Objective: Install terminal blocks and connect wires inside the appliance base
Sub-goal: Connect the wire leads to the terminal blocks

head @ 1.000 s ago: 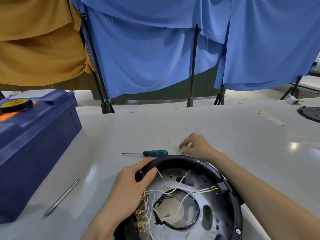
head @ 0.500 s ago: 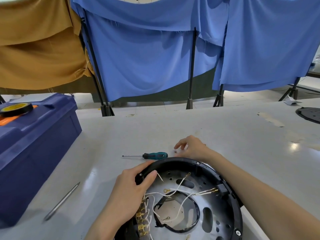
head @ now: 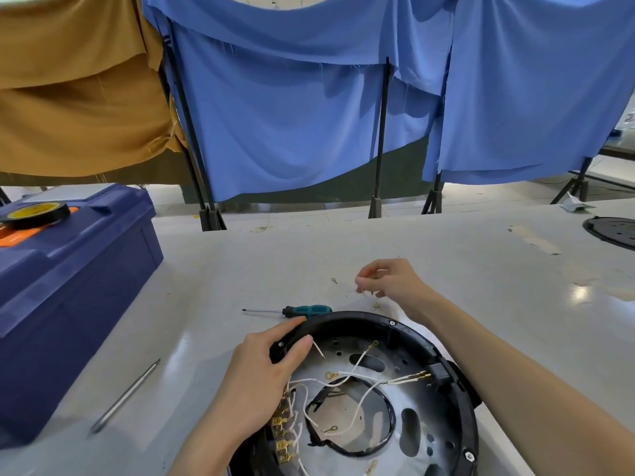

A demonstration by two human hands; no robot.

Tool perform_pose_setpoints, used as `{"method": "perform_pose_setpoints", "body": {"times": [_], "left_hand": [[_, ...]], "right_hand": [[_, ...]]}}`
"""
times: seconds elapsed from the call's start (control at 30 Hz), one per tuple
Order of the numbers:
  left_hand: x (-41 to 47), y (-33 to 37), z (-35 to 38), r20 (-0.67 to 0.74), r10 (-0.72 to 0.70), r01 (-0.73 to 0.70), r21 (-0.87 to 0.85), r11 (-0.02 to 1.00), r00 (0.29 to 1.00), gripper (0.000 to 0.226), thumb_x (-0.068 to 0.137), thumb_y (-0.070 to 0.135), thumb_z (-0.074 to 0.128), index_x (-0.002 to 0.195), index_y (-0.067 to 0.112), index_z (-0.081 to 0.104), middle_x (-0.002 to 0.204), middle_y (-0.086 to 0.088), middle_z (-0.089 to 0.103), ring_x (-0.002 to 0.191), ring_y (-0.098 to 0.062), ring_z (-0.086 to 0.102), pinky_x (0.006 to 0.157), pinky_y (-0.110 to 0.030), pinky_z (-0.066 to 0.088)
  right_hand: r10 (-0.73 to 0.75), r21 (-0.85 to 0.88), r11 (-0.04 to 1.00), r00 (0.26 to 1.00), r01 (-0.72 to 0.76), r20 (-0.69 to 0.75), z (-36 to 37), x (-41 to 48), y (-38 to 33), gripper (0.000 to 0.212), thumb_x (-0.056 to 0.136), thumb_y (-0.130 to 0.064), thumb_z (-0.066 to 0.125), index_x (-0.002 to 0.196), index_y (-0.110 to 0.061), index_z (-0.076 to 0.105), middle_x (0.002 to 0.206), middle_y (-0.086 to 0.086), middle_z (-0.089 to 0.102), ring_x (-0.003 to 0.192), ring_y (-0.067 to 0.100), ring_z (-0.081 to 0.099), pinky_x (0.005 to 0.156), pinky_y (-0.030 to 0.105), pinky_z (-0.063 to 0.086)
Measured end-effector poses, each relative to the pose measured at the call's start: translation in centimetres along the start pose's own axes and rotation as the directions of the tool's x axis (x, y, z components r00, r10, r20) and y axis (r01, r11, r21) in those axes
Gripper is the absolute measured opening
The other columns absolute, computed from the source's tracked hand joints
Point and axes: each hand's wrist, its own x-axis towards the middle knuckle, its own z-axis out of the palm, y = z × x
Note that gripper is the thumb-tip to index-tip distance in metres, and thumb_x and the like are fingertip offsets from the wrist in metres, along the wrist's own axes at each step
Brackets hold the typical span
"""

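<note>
The round black appliance base (head: 457,379) lies open side up at the table's near edge. White wires (head: 360,400) with brass ring ends cross its metal floor. A row of brass terminals (head: 283,438) sits along its left inner wall. My left hand (head: 264,379) grips the base's left rim, thumb inside. My right hand (head: 388,280) is raised just beyond the base, fingertips pinching a tiny part too small to identify. A loose ring terminal (head: 334,280) lies on the table left of it.
A teal-handled screwdriver (head: 295,310) lies just behind the base. A thin metal rod (head: 125,396) lies at the left. A dark blue toolbox (head: 68,276) carrying a tape roll (head: 34,214) stands far left. Another black disc (head: 615,231) sits at the far right.
My right hand has lifted off the table behind the base and moved slightly away, fingertips pinched together. My left hand keeps its hold on the rim.
</note>
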Motion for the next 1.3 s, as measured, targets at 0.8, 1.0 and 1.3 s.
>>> {"method": "perform_pose_setpoints", "body": {"times": [0.8,1.0,1.3], "left_hand": [[-3.0,4.5,0.3,-0.254,0.162,-0.226,-0.248,0.942,0.953,0.017,0.080,0.007,0.074,0.080,0.024,0.076,0.070,0.017,0.072,0.069,0.005,0.066,0.063,-0.002,0.042],[-2.8,4.0,0.2,-0.209,0.144,-0.208,-0.326,0.922,0.967,0.025,0.080,-0.006,0.070,0.082,0.019,0.075,0.073,0.009,0.075,0.072,-0.001,0.070,0.065,-0.005,0.046],[-2.9,4.3,0.1,-0.238,0.153,-0.230,-0.342,0.911,0.959,0.026,0.075,0.001,0.076,0.077,0.027,0.075,0.074,0.008,0.075,0.069,-0.006,0.069,0.062,-0.007,0.047]], "right_hand": [[-0.052,0.508,0.856,0.961,-0.097,0.271,2.8,-12.4,-6.6,0.021,0.074,0.004,0.068,0.094,0.009,0.069,0.091,0.031,0.071,0.074,0.032,0.074,0.063,0.025,0.059],[-0.021,0.508,0.855,0.972,-0.104,0.235,2.8,-12.7,-7.0,0.009,0.077,0.006,0.069,0.083,0.003,0.075,0.090,0.030,0.071,0.070,0.031,0.074,0.058,0.021,0.058],[-0.018,0.457,0.883,0.967,-0.104,0.255,2.9,-12.8,-7.1,0.013,0.076,0.000,0.073,0.087,0.006,0.073,0.083,0.027,0.072,0.056,0.024,0.070,0.052,0.022,0.056]]}}
